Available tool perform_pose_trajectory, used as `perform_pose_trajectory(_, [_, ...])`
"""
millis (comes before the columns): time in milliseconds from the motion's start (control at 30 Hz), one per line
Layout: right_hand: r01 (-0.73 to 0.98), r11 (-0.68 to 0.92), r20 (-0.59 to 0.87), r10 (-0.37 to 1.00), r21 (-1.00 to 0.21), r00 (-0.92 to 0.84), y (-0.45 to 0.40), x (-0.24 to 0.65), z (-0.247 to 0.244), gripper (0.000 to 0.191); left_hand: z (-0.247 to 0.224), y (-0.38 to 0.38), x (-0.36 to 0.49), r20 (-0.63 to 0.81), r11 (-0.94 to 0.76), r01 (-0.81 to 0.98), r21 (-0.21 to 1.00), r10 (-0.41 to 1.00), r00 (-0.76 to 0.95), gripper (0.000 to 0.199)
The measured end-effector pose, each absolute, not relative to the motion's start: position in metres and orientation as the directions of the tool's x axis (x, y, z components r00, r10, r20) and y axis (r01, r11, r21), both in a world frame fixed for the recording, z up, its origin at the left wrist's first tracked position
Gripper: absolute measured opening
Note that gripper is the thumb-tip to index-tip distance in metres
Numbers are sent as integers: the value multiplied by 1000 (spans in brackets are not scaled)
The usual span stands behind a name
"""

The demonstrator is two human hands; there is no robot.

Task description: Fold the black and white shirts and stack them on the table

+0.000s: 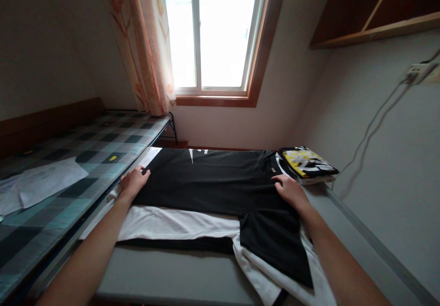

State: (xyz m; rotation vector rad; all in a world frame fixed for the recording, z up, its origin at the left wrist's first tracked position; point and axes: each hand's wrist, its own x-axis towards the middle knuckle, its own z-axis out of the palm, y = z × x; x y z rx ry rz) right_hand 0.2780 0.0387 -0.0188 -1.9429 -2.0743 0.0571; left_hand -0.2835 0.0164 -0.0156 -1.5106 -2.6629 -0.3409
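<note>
A black T-shirt (206,182) lies spread sideways on a grey table, its collar to the right and its hem to the left. White fabric (182,223) shows beneath it along the near side, with a strip of black cloth below that. At the hem, my left hand (134,184) is closed on the edge of the black T-shirt, fingers and thumb together. My right hand (292,191) pinches the same shirt close to the collar, near a small label. One black sleeve (275,246) hangs toward me over a white sleeve. The fingertips of both hands are partly hidden.
Folded clothes (307,161) in black, yellow and white are stacked at the table's far right. Left of the grey table (178,269) stands a bed with a checked cover (103,159) and papers (51,182). A cable (371,131) hangs down the right wall; a window is ahead.
</note>
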Motion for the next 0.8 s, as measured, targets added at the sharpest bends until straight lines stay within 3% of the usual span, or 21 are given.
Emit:
perform_pose_trajectory(133, [970,8,206,978,-242,43,39,291,-15,31,-11,13,-286,139,515,827,226,823,-551,43])
perform_pose_trajectory(267, [987,-26,205,977,-161,59,39,292,-18,32,-8,11,-284,179,519,816,254,804,-567,42])
perform_pose_trajectory(800, [976,-189,126,971,-105,202,35,288,-13,33,-6,10,-280,107,576,803,153,798,-593,43])
